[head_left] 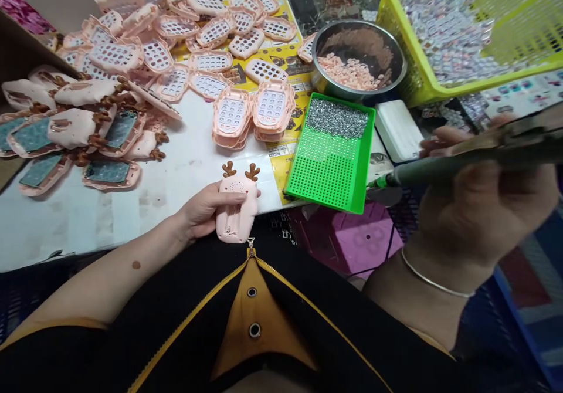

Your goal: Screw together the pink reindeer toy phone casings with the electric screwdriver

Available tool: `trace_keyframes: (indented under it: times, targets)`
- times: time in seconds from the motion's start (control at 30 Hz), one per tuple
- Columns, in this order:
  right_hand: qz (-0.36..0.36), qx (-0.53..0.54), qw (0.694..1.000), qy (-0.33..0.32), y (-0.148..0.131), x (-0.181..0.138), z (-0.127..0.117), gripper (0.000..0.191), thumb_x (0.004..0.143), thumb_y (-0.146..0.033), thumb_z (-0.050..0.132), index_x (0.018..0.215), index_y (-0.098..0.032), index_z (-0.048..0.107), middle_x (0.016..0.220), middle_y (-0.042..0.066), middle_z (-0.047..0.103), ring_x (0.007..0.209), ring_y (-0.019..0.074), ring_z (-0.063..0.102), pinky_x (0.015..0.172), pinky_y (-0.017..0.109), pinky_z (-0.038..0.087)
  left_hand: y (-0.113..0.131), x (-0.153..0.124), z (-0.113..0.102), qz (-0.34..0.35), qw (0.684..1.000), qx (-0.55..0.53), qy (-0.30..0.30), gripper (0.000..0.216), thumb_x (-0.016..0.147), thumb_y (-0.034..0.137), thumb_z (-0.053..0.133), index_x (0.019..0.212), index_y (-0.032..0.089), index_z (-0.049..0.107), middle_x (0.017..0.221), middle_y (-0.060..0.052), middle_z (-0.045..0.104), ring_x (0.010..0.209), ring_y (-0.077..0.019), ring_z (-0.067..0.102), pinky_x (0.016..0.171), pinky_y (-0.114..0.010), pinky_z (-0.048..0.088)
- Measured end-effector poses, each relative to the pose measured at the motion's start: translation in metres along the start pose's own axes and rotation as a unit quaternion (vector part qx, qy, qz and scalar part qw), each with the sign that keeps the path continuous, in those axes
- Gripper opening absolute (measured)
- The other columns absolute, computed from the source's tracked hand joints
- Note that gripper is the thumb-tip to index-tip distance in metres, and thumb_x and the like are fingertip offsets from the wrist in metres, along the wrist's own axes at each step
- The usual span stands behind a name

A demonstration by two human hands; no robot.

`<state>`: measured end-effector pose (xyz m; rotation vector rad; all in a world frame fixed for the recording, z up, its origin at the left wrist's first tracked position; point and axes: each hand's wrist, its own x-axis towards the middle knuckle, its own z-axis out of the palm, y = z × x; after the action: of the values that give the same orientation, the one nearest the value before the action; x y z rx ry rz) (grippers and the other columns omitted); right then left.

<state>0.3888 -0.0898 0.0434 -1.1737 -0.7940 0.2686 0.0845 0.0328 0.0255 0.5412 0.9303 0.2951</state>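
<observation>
My left hand (200,208) grips a pink toy casing with brown antlers (237,205) at the table's near edge, back side up. My right hand (484,199) is raised at the right and closed around an electric screwdriver (440,167), whose tip points left toward a green tray (334,164). That tray holds a band of small silver screws (336,117) along its far side.
Several pink keypad fronts (220,35) and assembled antlered casings (79,129) are piled at the far left. A steel bowl of pink pieces (358,58) sits behind the green tray. A yellow basket (466,29) of small parts stands at the far right. A white box (398,129) lies beside the tray.
</observation>
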Motion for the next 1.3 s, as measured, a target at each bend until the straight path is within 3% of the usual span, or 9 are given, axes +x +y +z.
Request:
trace_keyframes:
  times: [0.07,0.13,0.23,0.3,0.47,0.7,0.9,1.1,1.3]
  targets:
    - [-0.032,-0.005,0.999,-0.014,0.001,0.005,0.003,0.032,0.060,-0.041,0.093,0.088,-0.032,0.082,0.096,-0.003,0.074,0.066,0.0127,0.067,0.059,0.030,0.058,0.003,0.009,0.009,0.001,1.000,0.017,-0.018,0.037,0.059,0.013,0.089,0.093,0.008,0.076,0.085,-0.009,0.079,0.071,-0.0185,0.073,0.069,-0.028,0.062]
    - [-0.006,0.018,0.998,-0.053,0.001,0.014,0.008,0.036,0.059,-0.046,0.094,0.087,-0.029,0.082,0.082,-0.001,0.072,0.055,0.0099,0.059,0.049,0.027,0.051,0.006,0.021,0.019,0.016,0.999,0.033,-0.025,0.031,0.063,0.011,0.086,0.091,0.009,0.074,0.081,-0.008,0.078,0.069,-0.0175,0.072,0.068,-0.027,0.060]
    - [0.031,0.075,0.991,-0.110,0.004,0.028,0.021,0.051,0.062,-0.065,0.087,0.091,-0.024,0.081,0.054,-0.003,0.056,0.043,0.0118,0.050,0.039,0.028,0.043,0.008,0.041,0.036,0.028,0.999,0.041,-0.014,0.022,0.069,0.007,0.079,0.089,0.010,0.071,0.076,-0.006,0.077,0.066,-0.0165,0.070,0.066,-0.028,0.058]
    - [0.021,0.100,0.986,-0.131,0.010,0.033,0.033,0.050,0.066,-0.065,0.085,0.093,-0.023,0.080,0.047,-0.006,0.049,0.037,0.0124,0.045,0.036,0.029,0.041,0.008,0.052,0.044,0.029,0.999,0.041,0.001,0.021,0.071,0.004,0.075,0.090,0.011,0.070,0.075,-0.005,0.076,0.065,-0.0161,0.070,0.069,-0.029,0.057]
    - [-0.076,0.081,0.990,-0.083,0.037,0.029,0.061,0.030,0.070,-0.041,0.090,0.091,-0.031,0.072,0.057,-0.008,0.050,0.044,0.0106,0.048,0.045,0.030,0.045,0.006,0.063,0.048,0.037,0.998,0.046,0.012,0.025,0.071,0.005,0.075,0.092,0.013,0.067,0.075,-0.003,0.075,0.066,-0.0160,0.068,0.076,-0.033,0.057]
    - [-0.062,0.092,0.990,-0.087,0.060,0.025,0.068,0.030,0.073,-0.043,0.088,0.091,-0.031,0.067,0.070,-0.004,0.056,0.046,0.0102,0.048,0.045,0.032,0.047,0.004,0.062,0.045,0.045,0.998,0.041,0.012,0.030,0.068,0.008,0.080,0.096,0.013,0.069,0.081,-0.003,0.076,0.071,-0.0153,0.069,0.074,-0.029,0.056]
    - [-0.045,0.081,0.990,-0.105,0.066,0.024,0.064,0.028,0.076,-0.043,0.086,0.093,-0.031,0.068,0.074,-0.003,0.057,0.048,0.0109,0.051,0.046,0.033,0.049,0.005,0.063,0.042,0.037,0.998,0.049,-0.014,0.026,0.068,0.010,0.081,0.092,0.013,0.070,0.080,-0.003,0.076,0.071,-0.0158,0.069,0.077,-0.031,0.057]
    - [-0.082,0.079,0.985,-0.128,0.072,0.023,0.064,0.022,0.080,-0.038,0.083,0.096,-0.030,0.071,0.065,-0.006,0.054,0.048,0.0108,0.056,0.042,0.026,0.049,0.005,0.063,0.040,0.034,0.998,0.043,-0.022,0.027,0.068,0.011,0.082,0.093,0.012,0.071,0.080,-0.004,0.077,0.070,-0.0150,0.070,0.074,-0.029,0.057]
    - [-0.037,0.052,0.991,-0.121,0.065,0.021,0.061,0.026,0.076,-0.047,0.084,0.093,-0.033,0.070,0.073,-0.003,0.062,0.049,0.0137,0.058,0.041,0.031,0.049,0.005,0.063,0.039,0.034,0.998,0.044,-0.021,0.030,0.067,0.011,0.083,0.095,0.012,0.072,0.085,-0.005,0.077,0.073,-0.0166,0.071,0.077,-0.031,0.057]
